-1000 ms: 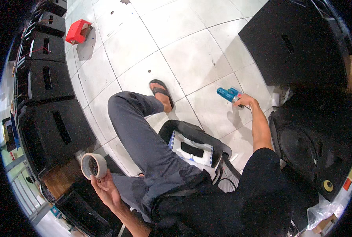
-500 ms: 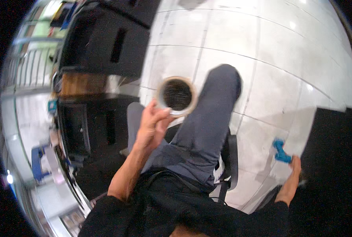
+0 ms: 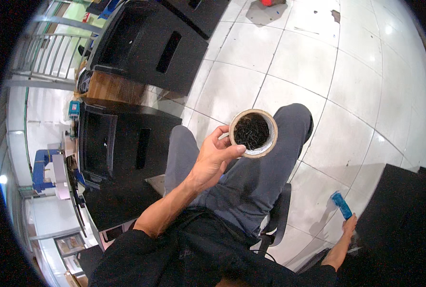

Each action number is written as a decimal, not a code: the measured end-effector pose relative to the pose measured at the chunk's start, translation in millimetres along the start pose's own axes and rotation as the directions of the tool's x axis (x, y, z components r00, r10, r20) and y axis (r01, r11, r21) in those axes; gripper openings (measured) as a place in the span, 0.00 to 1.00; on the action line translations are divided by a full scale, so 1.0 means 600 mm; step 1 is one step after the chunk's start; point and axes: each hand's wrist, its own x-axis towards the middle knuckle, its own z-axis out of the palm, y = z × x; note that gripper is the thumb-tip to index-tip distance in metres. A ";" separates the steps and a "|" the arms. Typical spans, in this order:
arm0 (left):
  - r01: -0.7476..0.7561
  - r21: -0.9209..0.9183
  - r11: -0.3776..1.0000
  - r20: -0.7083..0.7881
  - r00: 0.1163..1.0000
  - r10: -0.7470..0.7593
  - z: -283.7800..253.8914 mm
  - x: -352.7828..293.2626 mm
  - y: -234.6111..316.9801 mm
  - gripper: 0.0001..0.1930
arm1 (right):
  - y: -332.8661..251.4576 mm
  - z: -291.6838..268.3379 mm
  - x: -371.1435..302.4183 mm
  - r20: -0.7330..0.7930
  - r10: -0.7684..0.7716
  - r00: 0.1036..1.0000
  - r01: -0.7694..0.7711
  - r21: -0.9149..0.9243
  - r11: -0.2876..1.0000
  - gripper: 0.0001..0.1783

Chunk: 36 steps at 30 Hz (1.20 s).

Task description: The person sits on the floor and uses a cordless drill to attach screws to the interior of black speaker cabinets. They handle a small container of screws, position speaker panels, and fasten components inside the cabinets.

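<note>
My left hand (image 3: 215, 158) is closed on the near side of a round cup (image 3: 273, 125) with a tan rim and a whitish inner wall, thumb over the rim. Black curly shreds (image 3: 250, 132) lie inside the cup, which I hold above my knees. Out to the right, my right hand (image 3: 350, 225) is closed around the lower end of a blue tool (image 3: 343, 205). That tool is long, with a wider, rough-looking head pointing away from me; I cannot make out its exact kind. It hangs over the floor, next to a black surface.
Black cabinets (image 3: 127, 138) with slots stand to my left, a wooden block (image 3: 112, 87) between them. A large black surface (image 3: 394, 225) fills the right side. A chair armrest (image 3: 282, 210) is beside my thigh. White floor tiles (image 3: 301, 62) stretch ahead, with a red item (image 3: 267, 2) far off.
In the view, the cup and my left hand have shifted right and slightly down, and the shreds show more sharply. The blue tool appears lower and turned. The whole scene has shifted with my head.
</note>
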 end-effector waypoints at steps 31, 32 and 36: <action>-0.124 -0.357 0.926 0.088 0.982 0.166 -0.047 -0.102 0.023 0.23 | -0.614 -0.437 -0.295 -0.636 -0.207 0.743 0.613 0.523 0.592 0.28; -0.057 -0.407 0.911 0.125 0.985 0.118 -0.055 -0.096 0.018 0.22 | -0.635 -0.447 -0.315 -0.630 -0.234 0.740 0.626 0.519 0.583 0.28; 0.099 -0.552 0.828 0.183 0.983 0.004 -0.094 -0.094 -0.007 0.19 | -0.699 -0.460 -0.410 -0.581 -0.321 0.748 0.653 0.554 0.517 0.27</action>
